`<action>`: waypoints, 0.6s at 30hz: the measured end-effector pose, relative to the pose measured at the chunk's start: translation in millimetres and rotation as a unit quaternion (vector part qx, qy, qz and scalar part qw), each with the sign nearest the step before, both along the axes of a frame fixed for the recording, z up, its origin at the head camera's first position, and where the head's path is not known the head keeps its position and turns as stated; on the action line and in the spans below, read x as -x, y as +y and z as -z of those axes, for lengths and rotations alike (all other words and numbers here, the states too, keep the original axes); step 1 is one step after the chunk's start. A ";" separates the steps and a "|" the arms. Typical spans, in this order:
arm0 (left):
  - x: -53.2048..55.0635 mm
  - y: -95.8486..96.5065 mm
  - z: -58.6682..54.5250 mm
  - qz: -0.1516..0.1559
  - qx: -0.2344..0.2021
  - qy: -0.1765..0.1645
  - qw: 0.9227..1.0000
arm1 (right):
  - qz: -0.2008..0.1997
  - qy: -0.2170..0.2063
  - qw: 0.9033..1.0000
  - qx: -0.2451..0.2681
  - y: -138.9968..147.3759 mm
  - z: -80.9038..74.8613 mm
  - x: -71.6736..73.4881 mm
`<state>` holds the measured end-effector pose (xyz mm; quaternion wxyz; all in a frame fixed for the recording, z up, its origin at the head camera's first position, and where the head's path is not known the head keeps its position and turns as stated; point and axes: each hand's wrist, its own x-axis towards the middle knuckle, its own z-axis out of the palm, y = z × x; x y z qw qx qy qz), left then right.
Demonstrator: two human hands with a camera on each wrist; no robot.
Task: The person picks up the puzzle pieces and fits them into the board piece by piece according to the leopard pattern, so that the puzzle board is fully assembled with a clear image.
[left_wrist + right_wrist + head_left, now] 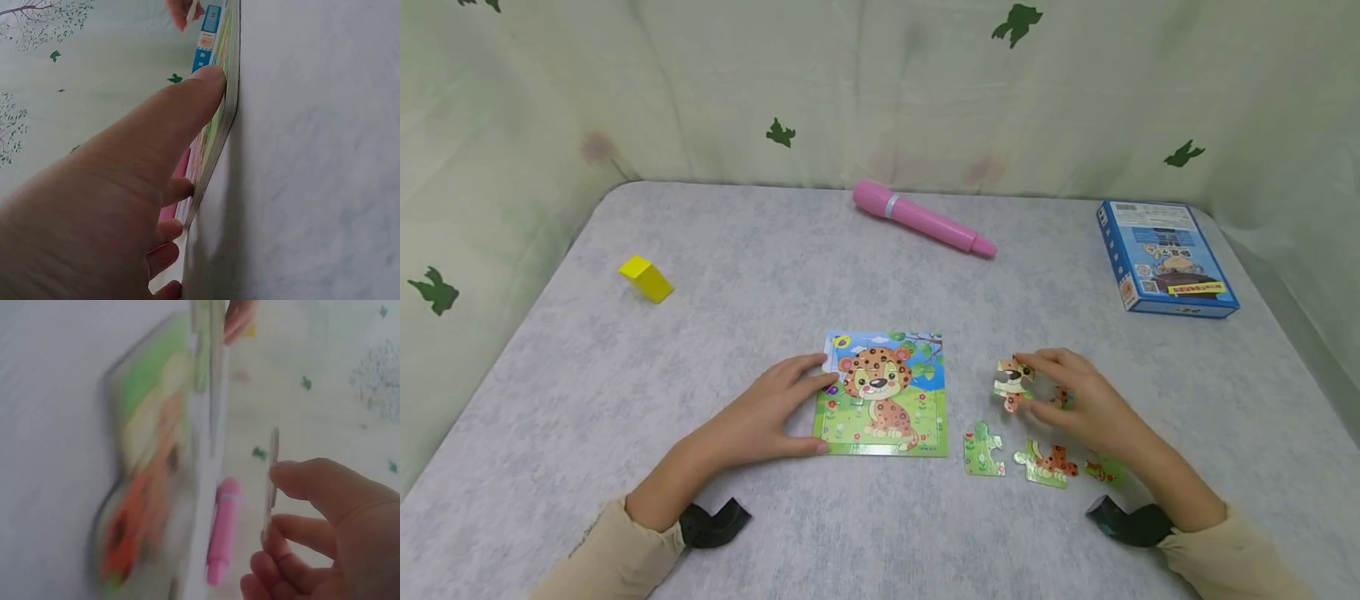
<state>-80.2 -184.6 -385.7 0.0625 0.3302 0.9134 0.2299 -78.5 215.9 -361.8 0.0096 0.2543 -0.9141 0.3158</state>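
A square jigsaw puzzle board (928,417) with a cartoon leopard lies flat in front of the person. At its left edge rests the left hand (756,412), thumb on the lower left corner and fingertips along the side. In the left wrist view the thumb (172,119) touches the board's rim. The right hand (1078,396) pinches a jigsaw piece (1013,379) with part of the leopard's face, raised to the right of the board; the right wrist view shows this piece edge-on. Below the right hand lie a green piece (981,454), a leopard-body piece (1048,467) and others partly hidden by it.
A pink pen-shaped thing (928,221) lies at the back middle of the table. Back right is a blue picture box (1172,262). On the left sits a yellow block (646,278). A pale curtain (715,75) with green bird shapes hangs behind the table.
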 end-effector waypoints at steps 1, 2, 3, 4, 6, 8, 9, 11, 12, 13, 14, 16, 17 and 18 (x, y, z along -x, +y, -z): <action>-0.6 1.0 0.6 0.001 0.004 0.005 1.000 | -0.005 0.011 1.000 0.006 -4.0 -1.9 -0.7; -1.2 2.3 1.0 0.003 0.007 0.009 1.000 | -0.012 0.021 1.000 0.012 -8.3 -3.6 -1.0; -2.0 3.5 1.2 0.005 0.011 0.013 1.000 | -0.018 0.029 0.999 0.018 -13.2 -5.6 -1.5; -2.8 4.7 1.3 0.007 0.016 0.017 1.000 | -0.025 0.037 0.999 0.023 -18.3 -7.5 -1.8; -4.5 7.7 0.1 0.010 0.025 0.022 0.999 | -0.040 0.049 0.997 0.037 -29.6 -10.8 -2.2; -6.2 9.7 -1.7 0.010 0.031 0.025 0.999 | -0.058 0.056 0.995 0.053 -42.0 -12.7 -2.4; -6.8 10.3 -2.5 0.010 0.033 0.026 0.999 | -0.065 0.056 0.995 0.059 -48.6 -13.5 -2.6; -7.4 11.3 -3.4 0.007 0.034 0.027 0.999 | -0.080 0.048 0.993 0.070 -61.5 -13.3 -2.2; -7.6 11.5 -3.4 0.006 0.034 0.029 0.999 | -0.085 0.042 0.993 0.075 -67.9 -12.1 -1.7; -7.5 11.6 -3.2 0.006 0.034 0.032 0.999 | -0.091 0.034 0.992 0.076 -73.7 -11.2 -1.3; -7.4 11.8 -2.7 0.006 0.034 0.035 0.999 | -0.094 0.024 0.993 0.073 -79.4 -10.0 -0.9; -7.2 12.6 -1.4 0.009 0.038 0.043 0.998 | -0.102 0.008 0.993 0.064 -89.4 -5.7 1.1; -7.4 13.2 -1.0 0.012 0.039 0.049 0.998 | -0.104 0.001 0.993 0.058 -94.0 -3.4 2.2; -7.7 13.8 -0.6 0.015 0.041 0.054 0.998 | -0.105 -0.006 0.993 0.050 -98.1 -1.1 3.2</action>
